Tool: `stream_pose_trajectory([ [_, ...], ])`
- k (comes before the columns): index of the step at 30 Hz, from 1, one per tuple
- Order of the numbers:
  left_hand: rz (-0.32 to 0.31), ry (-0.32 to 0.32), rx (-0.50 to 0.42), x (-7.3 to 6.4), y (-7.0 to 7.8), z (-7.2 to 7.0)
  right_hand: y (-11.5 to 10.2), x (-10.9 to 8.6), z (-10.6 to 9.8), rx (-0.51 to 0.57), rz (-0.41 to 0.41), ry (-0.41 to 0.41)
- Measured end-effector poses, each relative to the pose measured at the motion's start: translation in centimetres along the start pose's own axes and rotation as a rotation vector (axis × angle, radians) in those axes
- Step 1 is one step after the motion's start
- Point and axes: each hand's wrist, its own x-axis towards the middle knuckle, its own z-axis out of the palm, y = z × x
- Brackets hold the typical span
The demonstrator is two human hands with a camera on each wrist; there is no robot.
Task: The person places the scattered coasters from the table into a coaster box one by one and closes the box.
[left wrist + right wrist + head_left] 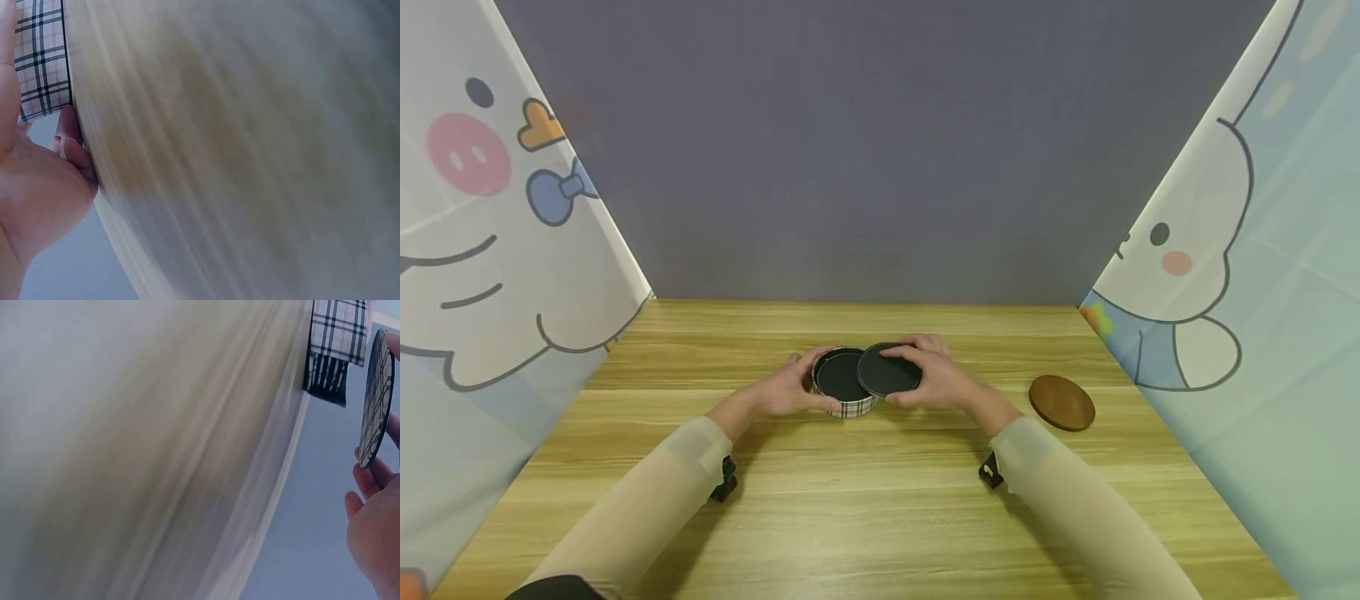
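Observation:
A round plaid coaster holder [853,409] with a black inside sits on the wooden table. My left hand [784,392] grips it from the left, thumb at the near side and fingers round the far side. In the left wrist view the holder's plaid wall [42,56] rises beside the thumb. My right hand [942,381] holds a round coaster [889,372] by its edge, black face up, overlapping the holder's right rim in the head view. The right wrist view shows plaid on the underside of the coaster [375,406], tilted and apart from the holder [337,328].
A brown round wooden disc [1062,402] lies on the table [820,508] to the right of my right hand. A grey panel [865,150] stands at the table's back edge. Cartoon-printed cloths [1292,283] hang along both sides.

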Motion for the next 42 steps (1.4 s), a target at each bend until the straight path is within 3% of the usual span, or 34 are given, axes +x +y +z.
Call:
stream_pose_trajectory([
  [21,0.005,-0.038,-0.003,-0.1,0.3,-0.1,-2.7,4.0,2.4,-0.002,0.002,-0.135],
  [32,0.039,-0.038,-0.043,0.0,0.0,0.0,-3.1,4.5,2.8,0.001,-0.032,-0.162],
  [42,-0.006,-0.04,-0.041,-0.1,0.1,-0.1,-2.9,4.4,2.7,-0.013,-0.037,-0.184],
])
